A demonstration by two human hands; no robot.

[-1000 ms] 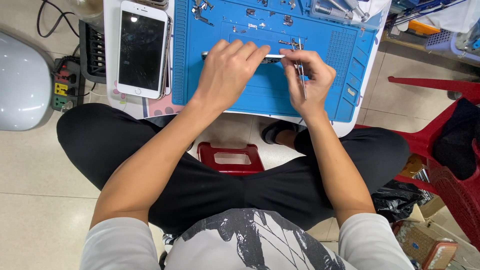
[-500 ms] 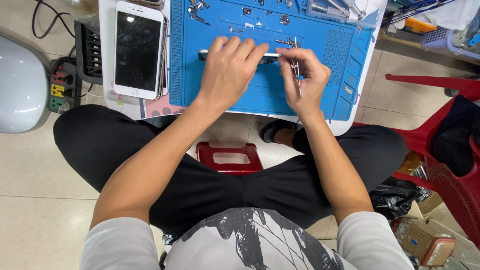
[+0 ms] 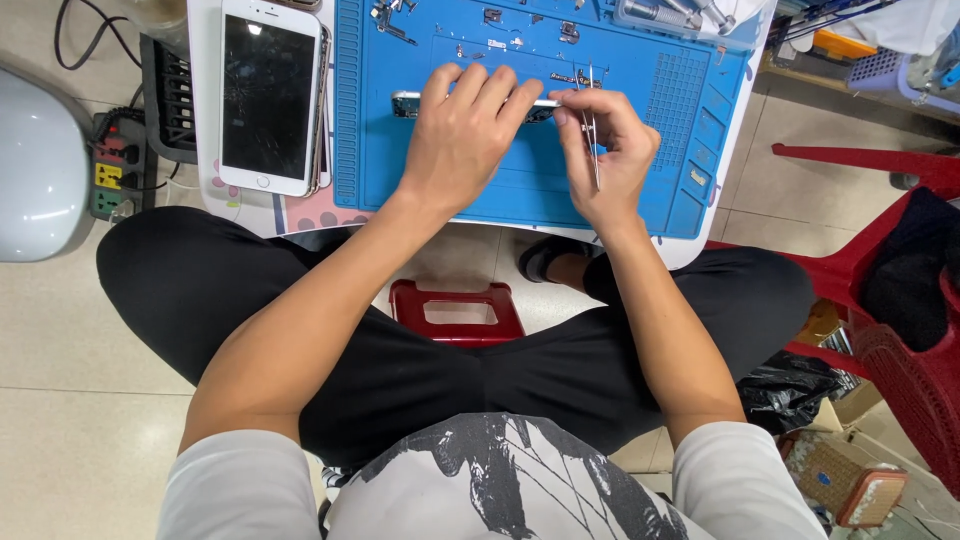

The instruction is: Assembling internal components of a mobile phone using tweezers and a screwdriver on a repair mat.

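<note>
Blue mat (image 3: 640, 190): left hand (image 3: 462, 135) covers phone frame (image 3: 405, 103); right hand (image 3: 605, 150) pinches tweezers (image 3: 591, 130).

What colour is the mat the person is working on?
The work mat is bright blue, seen clearly in the head view, under both hands.

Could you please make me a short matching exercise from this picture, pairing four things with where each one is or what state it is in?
Things:
1. left hand
2. tweezers
3. white phone
4. red stool

Places or states:
A. on the floor between the person's legs
B. lying screen up, left of the blue mat
C. pinched in the right hand
D. pressing down on a thin device on the mat

Pairs: 1-D, 2-C, 3-B, 4-A
</note>
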